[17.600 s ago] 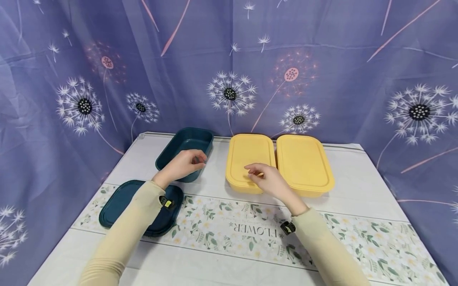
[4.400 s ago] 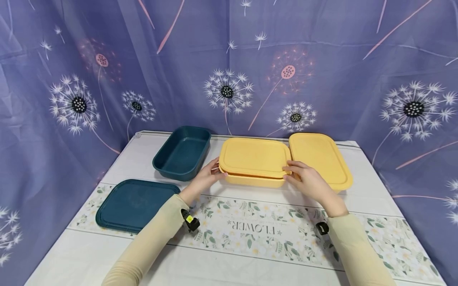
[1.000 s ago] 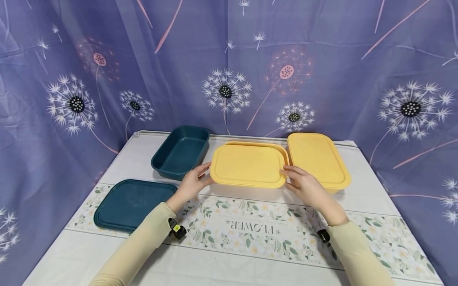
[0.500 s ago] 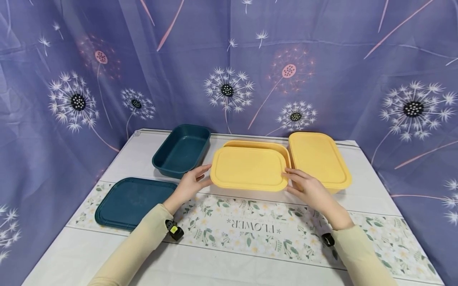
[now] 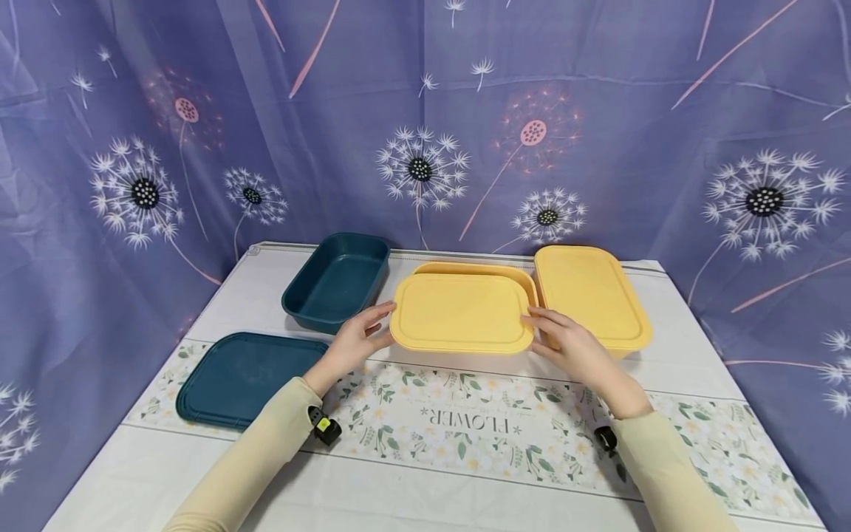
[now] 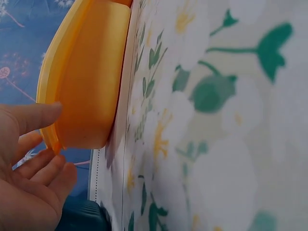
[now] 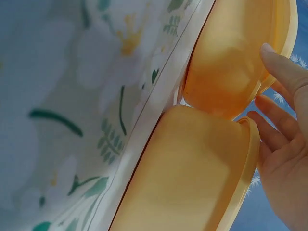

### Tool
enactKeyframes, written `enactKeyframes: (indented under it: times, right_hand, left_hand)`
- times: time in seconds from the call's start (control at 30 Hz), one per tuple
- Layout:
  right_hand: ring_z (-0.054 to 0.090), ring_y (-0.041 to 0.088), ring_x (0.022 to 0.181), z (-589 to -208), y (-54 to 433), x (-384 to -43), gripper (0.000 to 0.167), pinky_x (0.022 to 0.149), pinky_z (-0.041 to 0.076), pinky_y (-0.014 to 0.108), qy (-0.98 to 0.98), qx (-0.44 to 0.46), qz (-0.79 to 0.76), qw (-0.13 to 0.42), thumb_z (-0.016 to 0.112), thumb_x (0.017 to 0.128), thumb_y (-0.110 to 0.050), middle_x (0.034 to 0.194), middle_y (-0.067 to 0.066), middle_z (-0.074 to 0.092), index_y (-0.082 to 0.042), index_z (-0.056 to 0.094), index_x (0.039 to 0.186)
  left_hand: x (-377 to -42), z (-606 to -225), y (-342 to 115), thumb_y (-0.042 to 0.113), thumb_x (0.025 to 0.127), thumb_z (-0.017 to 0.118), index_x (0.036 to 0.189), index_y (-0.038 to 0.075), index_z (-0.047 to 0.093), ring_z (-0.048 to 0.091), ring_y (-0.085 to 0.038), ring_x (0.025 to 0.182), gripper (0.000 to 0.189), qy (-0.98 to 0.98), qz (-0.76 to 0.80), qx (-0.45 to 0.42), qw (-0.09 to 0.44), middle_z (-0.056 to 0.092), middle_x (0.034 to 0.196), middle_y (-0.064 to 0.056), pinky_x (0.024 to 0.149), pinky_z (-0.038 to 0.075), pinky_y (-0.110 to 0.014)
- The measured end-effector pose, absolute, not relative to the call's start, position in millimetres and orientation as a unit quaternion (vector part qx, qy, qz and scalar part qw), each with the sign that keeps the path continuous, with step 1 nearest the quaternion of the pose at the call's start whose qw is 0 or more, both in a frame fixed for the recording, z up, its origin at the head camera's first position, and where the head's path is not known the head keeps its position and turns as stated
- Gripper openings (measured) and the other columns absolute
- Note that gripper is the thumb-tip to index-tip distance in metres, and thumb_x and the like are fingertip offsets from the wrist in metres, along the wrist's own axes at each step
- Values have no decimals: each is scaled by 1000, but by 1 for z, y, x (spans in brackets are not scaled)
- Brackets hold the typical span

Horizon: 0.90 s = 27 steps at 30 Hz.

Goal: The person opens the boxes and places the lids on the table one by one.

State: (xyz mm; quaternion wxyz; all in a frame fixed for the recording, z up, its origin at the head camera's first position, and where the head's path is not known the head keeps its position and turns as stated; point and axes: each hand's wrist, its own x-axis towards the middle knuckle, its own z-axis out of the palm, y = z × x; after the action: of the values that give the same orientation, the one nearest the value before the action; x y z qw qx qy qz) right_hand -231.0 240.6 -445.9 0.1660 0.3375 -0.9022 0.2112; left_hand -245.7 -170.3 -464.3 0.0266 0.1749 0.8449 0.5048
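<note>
Both hands hold a yellow lid (image 5: 462,314) by its short ends, the left hand (image 5: 354,341) at the left and the right hand (image 5: 573,349) at the right. In each wrist view, thumb and fingers pinch the rim. The lid sits shifted toward the person over a yellow food container (image 5: 525,275), whose back rim shows behind it. The container's front wall (image 6: 94,77) shows in the left wrist view; its inside is mostly hidden under the lid.
A second yellow container with its lid on (image 5: 590,299) stands close at the right. At the left are an uncovered dark teal container (image 5: 335,284) and a dark teal lid (image 5: 249,380) lying flat. A purple curtain (image 5: 332,148) hangs behind the white tablecloth (image 5: 425,484).
Since the earliest frame the middle yellow container has been turned sideways and its lid loosened. Over the last second the lid has slid slightly toward the person, showing more of the container's back rim.
</note>
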Motion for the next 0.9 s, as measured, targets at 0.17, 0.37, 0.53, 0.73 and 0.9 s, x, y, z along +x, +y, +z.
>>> enactKeyframes:
  times: [0.17, 0.37, 0.53, 0.73, 0.9]
  right_hand:
    - [55, 42, 125, -446, 242, -230, 48, 99, 48, 57, -904, 335, 217, 152, 79, 88, -9, 141, 21, 56, -2, 64, 133]
    - [55, 39, 127, -446, 245, -224, 47, 101, 48, 55, -903, 336, 232, 136, 77, 90, -11, 143, 18, 56, -5, 63, 135]
    - [57, 39, 126, -446, 246, -219, 46, 97, 51, 54, -898, 337, 250, 131, 76, 91, -10, 142, 17, 57, -7, 64, 135]
    - [61, 37, 121, -445, 246, -214, 42, 96, 52, 52, -896, 331, 266, 126, 74, 92, -7, 140, 16, 59, -8, 66, 133]
    - [62, 34, 120, -441, 246, -210, 42, 96, 53, 47, -898, 325, 271, 122, 73, 92, -5, 140, 14, 60, -8, 66, 133]
  left_hand:
    - [-245, -461, -173, 24, 95, 73, 149, 9, 51, 39, -24, 144, 60, 850, 493, 185, 24, 42, 157, -4, 112, 41, -39]
    - [-241, -456, -180, 27, 93, 75, 146, 13, 55, 41, -23, 143, 58, 836, 509, 204, 27, 44, 155, -2, 112, 41, -37]
    - [-237, -455, -185, 24, 93, 75, 144, 13, 57, 41, -24, 143, 55, 827, 521, 208, 32, 45, 155, -4, 113, 40, -38]
    - [-232, -452, -187, 16, 94, 74, 143, 8, 58, 41, -28, 142, 52, 815, 535, 221, 31, 46, 154, -10, 114, 39, -41]
    - [-230, -448, -189, 16, 94, 74, 139, 8, 61, 45, -27, 140, 48, 814, 531, 236, 18, 49, 151, -10, 111, 42, -38]
